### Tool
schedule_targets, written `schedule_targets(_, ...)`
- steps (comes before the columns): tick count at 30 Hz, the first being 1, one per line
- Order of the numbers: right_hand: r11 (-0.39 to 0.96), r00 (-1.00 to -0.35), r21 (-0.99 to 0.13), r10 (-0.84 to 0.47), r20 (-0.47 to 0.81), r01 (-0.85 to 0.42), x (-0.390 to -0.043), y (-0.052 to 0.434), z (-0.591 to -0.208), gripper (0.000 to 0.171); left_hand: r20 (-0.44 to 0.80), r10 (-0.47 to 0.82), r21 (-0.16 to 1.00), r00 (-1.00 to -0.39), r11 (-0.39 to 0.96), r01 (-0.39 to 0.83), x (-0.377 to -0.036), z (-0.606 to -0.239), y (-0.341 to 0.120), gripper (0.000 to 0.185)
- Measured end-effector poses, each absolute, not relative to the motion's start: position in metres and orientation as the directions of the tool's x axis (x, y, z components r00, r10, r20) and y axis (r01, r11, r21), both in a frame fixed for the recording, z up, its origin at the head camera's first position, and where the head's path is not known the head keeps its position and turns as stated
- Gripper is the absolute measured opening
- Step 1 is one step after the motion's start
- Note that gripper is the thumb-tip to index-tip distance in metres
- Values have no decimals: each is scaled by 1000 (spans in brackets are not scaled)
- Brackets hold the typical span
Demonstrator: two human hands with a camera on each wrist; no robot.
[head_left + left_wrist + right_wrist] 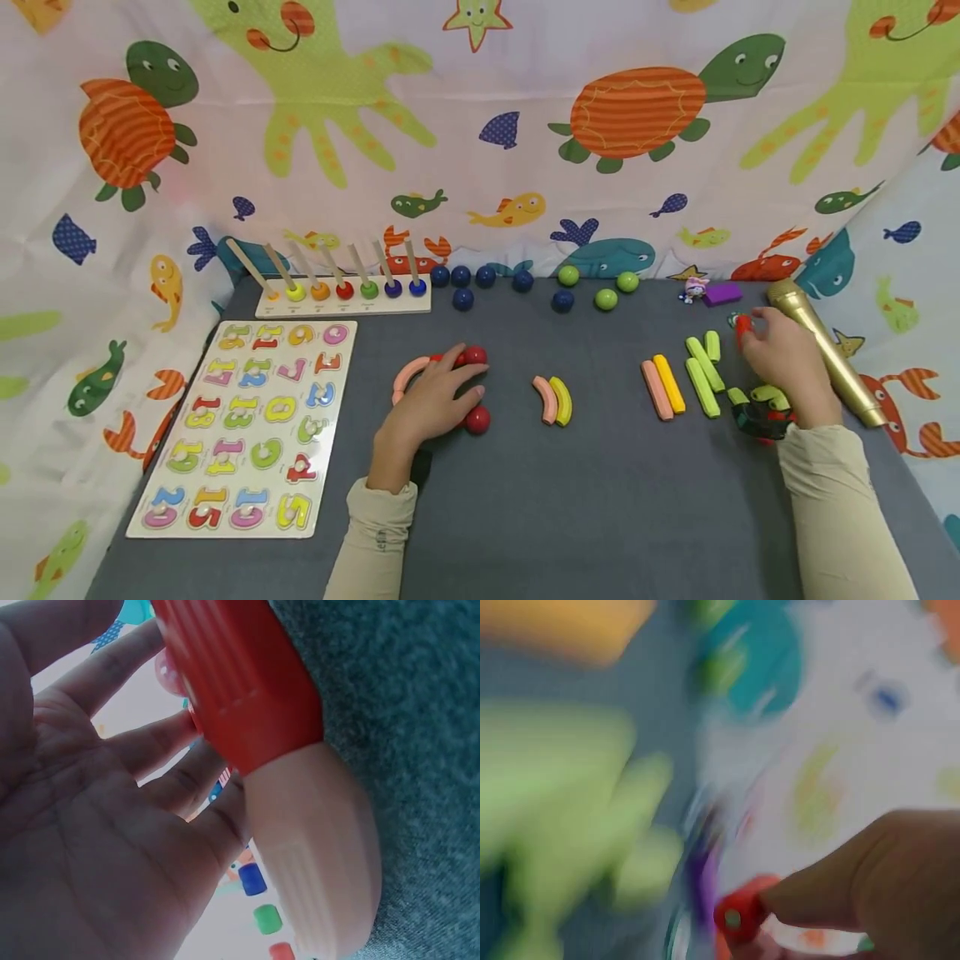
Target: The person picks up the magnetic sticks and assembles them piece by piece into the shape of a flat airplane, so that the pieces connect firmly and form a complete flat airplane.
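Note:
My left hand (431,404) rests with spread, relaxed fingers over a curved pink-and-red piece (406,377), between two red balls (477,419). In the left wrist view, its fingers touch the red section (244,682), which joins a pink section (311,840). On the right, my right hand (791,358) pinches a small red piece (742,907) between thumb and finger. Below that hand lie dark green, red and light green pieces (757,412), partly covered by it. Light green sticks (702,387) lie to its left. The right wrist view is blurred.
A number puzzle board (247,433) lies at left, behind it a peg board (345,304). Blue balls (462,299) and green balls (606,299) line the back. Mid-table are two short curved pieces (561,402) and two straight sticks (669,385). A gold microphone (832,358) lies far right.

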State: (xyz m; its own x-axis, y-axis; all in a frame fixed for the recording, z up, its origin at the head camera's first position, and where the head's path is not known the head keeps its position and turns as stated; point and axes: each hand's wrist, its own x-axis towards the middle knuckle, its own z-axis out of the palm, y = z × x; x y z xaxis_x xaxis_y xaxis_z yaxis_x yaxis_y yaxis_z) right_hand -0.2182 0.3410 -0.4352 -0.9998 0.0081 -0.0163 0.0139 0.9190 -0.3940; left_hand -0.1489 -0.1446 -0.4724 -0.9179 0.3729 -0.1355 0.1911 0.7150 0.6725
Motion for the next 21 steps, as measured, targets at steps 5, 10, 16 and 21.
schedule_targets(5,798,-980,-594,-182,-74,-104,-226,270,-423,48,-133,380,668,-915,717,201,-149,-474,-146,44)
schedule_targets(10,723,-914,-632,-402,-57,-279,-235,186,-439,40,-129,378,674,-917,711,198,-149,-477,-146,43)
schedule_targets(16,756,-817,-452,-569,-96,-474,-243,121,-464,29,-114,390,698,-914,686,206,-147,-478,-145,42)
schedule_targets(21,752,-776,-421,-612,-156,-508,-253,93,-463,14,-99,376,682,-921,700,213,-146,-476,-148,41)
